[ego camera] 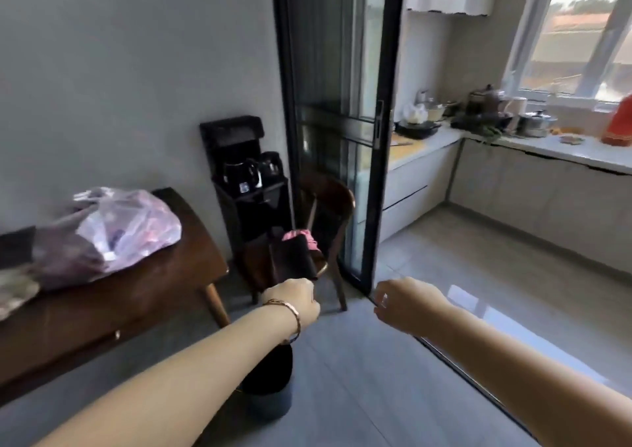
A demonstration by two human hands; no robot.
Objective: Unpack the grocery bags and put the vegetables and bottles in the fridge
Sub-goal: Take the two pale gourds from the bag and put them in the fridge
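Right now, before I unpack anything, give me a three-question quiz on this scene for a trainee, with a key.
1. True or false: the plastic grocery bag lies on the wooden table.
2. Which wrist wears the bracelet? A) left B) right C) both
3. Fill in: the pots stand on the kitchen counter below the ____.

Key: 1 true; 2 A; 3 window.
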